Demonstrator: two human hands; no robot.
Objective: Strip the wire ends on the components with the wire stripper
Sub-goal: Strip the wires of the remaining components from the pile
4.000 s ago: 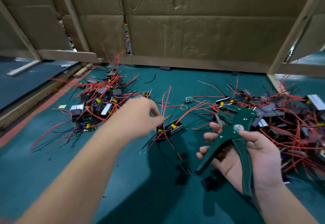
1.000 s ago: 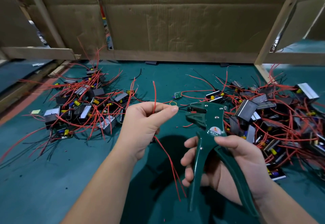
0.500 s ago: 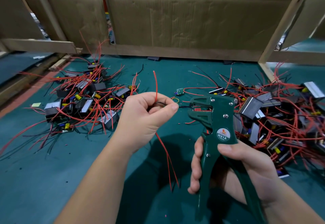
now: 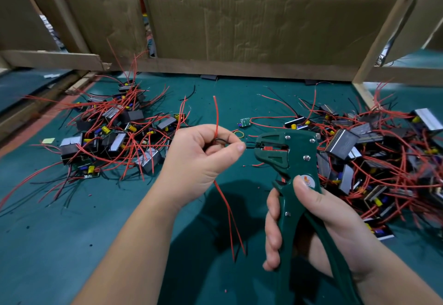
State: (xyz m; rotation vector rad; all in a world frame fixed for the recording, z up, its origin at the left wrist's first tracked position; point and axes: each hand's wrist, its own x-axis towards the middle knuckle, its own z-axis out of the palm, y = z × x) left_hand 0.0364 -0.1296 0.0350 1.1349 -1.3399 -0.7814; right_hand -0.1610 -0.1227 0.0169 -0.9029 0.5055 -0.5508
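Note:
My left hand [image 4: 203, 158] is curled round a component hidden inside the fist and pinches its thin black wire [image 4: 249, 144] between thumb and forefinger. Red wires [image 4: 217, 115] stick up from the fist and hang below it. My right hand [image 4: 309, 218] grips the handles of the green wire stripper [image 4: 297, 161], held upright. The black wire's end lies in the stripper's jaws, next to the red insert. The handles are spread apart.
A pile of components with red wires [image 4: 112, 134] lies on the green mat [image 4: 72, 244] at left, and a larger pile [image 4: 374, 151] at right. A small green board [image 4: 245, 121] and a yellow ring [image 4: 239, 133] lie between. Cardboard walls [image 4: 239, 17] with wooden rails close the back.
My left hand picked a component off the mat and lifted it. Both hands then drew together, and the black wire's end entered the stripper's jaws.

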